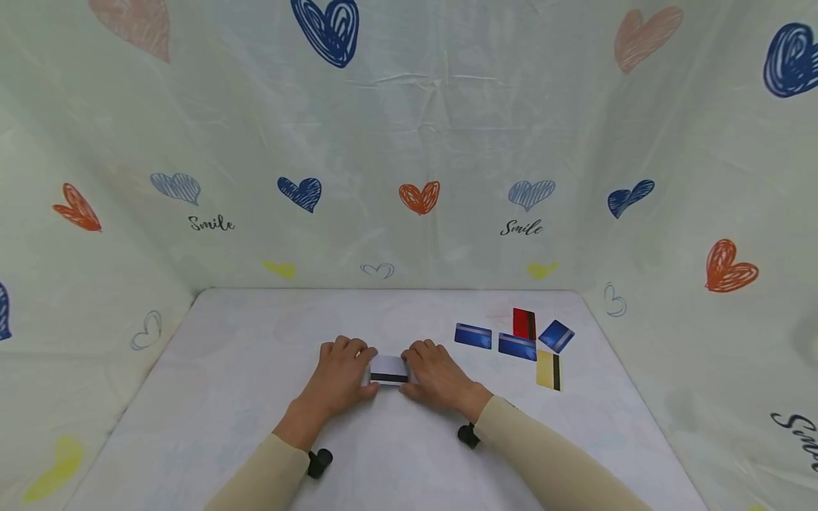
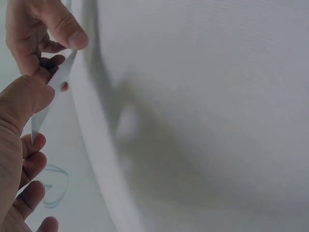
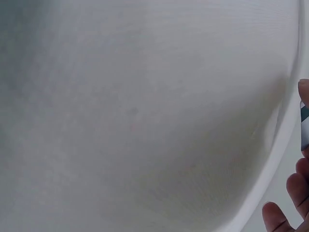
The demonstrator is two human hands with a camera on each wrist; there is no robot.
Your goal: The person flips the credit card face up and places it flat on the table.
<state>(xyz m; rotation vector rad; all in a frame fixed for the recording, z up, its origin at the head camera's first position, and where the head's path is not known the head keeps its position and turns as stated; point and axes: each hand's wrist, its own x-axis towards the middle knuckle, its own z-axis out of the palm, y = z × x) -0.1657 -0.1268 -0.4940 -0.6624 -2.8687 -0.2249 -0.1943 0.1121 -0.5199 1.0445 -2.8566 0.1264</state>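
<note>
A pale card (image 1: pixel 388 365) with a dark stripe near its lower edge is held level between both hands at the middle of the table. My left hand (image 1: pixel 341 375) pinches its left end between thumb and fingers. At the opposite end, my right hand (image 1: pixel 437 376) grips it the same way. The left wrist view shows the card (image 2: pixel 59 79) tilted and nearly edge-on, with the thumb on one face and fingertips behind. Only a sliver of the card (image 3: pixel 304 129) and some fingers appear at the right edge of the right wrist view.
To the right of the hands lie three blue cards (image 1: pixel 473 336), a red card (image 1: pixel 524 323) and a yellow card (image 1: pixel 547 370) with a dark stripe. The white table (image 1: pixel 255 333) meets a heart-printed curtain (image 1: pixel 447 142) at its back and sides.
</note>
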